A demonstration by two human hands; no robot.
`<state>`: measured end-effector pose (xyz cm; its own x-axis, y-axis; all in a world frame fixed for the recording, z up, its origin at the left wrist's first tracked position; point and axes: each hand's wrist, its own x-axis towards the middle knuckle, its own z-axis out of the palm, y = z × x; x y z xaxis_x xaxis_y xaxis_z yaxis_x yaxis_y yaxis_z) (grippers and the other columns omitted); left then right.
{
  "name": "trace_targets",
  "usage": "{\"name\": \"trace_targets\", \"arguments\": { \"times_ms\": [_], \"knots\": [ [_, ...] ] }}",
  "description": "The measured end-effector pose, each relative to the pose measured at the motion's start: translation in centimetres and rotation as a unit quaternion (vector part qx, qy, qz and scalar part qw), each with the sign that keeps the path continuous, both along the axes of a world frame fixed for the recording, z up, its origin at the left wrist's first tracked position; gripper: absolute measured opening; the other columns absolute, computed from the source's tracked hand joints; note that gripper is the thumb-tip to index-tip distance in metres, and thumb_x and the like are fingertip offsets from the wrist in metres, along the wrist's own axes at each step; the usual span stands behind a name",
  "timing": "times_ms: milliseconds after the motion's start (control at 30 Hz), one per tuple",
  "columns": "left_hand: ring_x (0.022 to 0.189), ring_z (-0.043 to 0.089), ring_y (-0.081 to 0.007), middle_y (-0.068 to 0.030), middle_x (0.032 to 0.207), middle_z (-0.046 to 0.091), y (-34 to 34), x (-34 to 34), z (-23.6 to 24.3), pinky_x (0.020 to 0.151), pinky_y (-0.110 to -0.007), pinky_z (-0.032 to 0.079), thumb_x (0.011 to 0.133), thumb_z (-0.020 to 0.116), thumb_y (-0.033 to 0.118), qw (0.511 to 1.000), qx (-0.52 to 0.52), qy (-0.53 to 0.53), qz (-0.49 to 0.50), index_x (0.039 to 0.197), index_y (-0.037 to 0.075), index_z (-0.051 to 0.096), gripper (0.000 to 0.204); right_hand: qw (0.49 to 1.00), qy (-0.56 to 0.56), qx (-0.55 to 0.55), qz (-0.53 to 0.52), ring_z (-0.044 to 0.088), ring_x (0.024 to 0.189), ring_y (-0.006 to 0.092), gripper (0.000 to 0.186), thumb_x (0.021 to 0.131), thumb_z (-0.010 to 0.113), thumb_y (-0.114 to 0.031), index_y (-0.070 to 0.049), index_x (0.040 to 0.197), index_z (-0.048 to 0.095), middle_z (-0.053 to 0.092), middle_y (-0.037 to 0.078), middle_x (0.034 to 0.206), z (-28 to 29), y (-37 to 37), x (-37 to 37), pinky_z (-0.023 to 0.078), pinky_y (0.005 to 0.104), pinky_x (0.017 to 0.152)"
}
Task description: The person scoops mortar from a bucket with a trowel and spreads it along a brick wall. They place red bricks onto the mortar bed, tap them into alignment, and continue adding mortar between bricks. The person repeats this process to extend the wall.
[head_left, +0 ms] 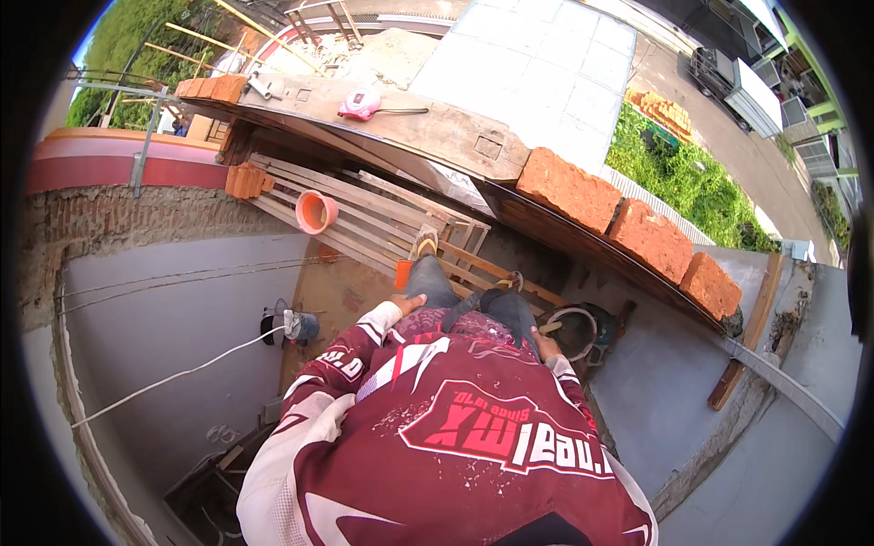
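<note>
My left hand [410, 303] is at my left thigh, its fingers partly hidden. My right hand [546, 342] is beside my right thigh, below a tool handle [552, 327] over a bucket [574, 323]; whether it holds anything is unclear. My feet are on a slatted wooden platform [373, 229], with an orange pot [317, 212] and a stack of bricks [244, 180] on it. Above, a plank ledge [437, 136] holds a pink tape measure [360, 103], a metal tool [261, 86] and large orange bricks [569, 189].
Grey plastered walls [173, 309] drop around a lower floor, where a cable [182, 375] runs to a container [300, 325]. A metal bar [792, 391] crosses the right wall. Beyond the ledge are white panels [514, 64], plants [674, 177], a truck [742, 91] and a distant person [168, 123].
</note>
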<state>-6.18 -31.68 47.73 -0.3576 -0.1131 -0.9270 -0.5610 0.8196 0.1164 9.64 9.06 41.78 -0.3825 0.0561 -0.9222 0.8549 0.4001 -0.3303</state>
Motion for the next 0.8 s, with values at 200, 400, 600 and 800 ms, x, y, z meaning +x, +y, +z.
{"name": "trace_targets", "arguments": {
  "times_ms": [200, 400, 600, 800],
  "knots": [
    [0.094, 0.070, -0.0334, -0.0248, 0.092, 0.071, -1.4, 2.5, -4.3, 0.087, -0.043, 0.051, 0.081, 0.064, 0.064, 0.992, -0.001, 0.119, 0.048, 0.094, -0.003, 0.073, 0.069, 0.949, 0.219, 0.065, 0.217, 0.064, 0.100, 0.0400, 0.049, 0.102, 0.045, -0.051, -0.010, 0.115, 0.069, 0.067, 0.027, 0.106, -9.4, 3.4, -0.6, 0.047, 0.0455, 0.087],
    [0.080, 0.071, -0.0324, -0.0210, 0.082, 0.070, -6.1, 5.8, -6.8, 0.080, -0.043, 0.054, 0.086, 0.062, 0.046, 0.964, -0.051, 0.232, 0.119, 0.083, 0.003, 0.074, 0.045, 0.973, 0.169, 0.109, 0.116, 0.067, 0.076, 0.0381, 0.040, 0.092, 0.066, -0.039, -0.001, 0.078, 0.068, 0.068, 0.020, 0.077, -11.8, 4.1, -7.7, 0.050, 0.0471, 0.072],
    [0.062, 0.063, -0.0261, -0.0118, 0.075, 0.065, -12.4, 12.8, -14.4, 0.060, -0.044, 0.052, 0.096, 0.057, 0.036, 0.951, -0.041, 0.079, 0.295, 0.084, 0.007, 0.065, 0.032, 0.932, 0.244, 0.122, 0.239, 0.072, 0.086, 0.0303, 0.027, 0.084, 0.072, -0.030, -0.004, 0.090, 0.070, 0.073, 0.015, 0.086, -0.6, -2.9, -18.9, 0.054, 0.0421, 0.081],
    [0.048, 0.054, -0.0206, -0.0123, 0.072, 0.063, -7.8, 20.8, -18.3, 0.046, -0.037, 0.049, 0.100, 0.049, 0.039, 0.741, 0.023, 0.047, 0.669, 0.091, 0.002, 0.066, 0.041, 0.917, 0.256, 0.064, 0.300, 0.071, 0.086, 0.0235, 0.027, 0.088, 0.070, -0.025, -0.001, 0.099, 0.070, 0.073, 0.014, 0.089, 5.2, -9.6, -25.7, 0.054, 0.0362, 0.079]
  ]
}}
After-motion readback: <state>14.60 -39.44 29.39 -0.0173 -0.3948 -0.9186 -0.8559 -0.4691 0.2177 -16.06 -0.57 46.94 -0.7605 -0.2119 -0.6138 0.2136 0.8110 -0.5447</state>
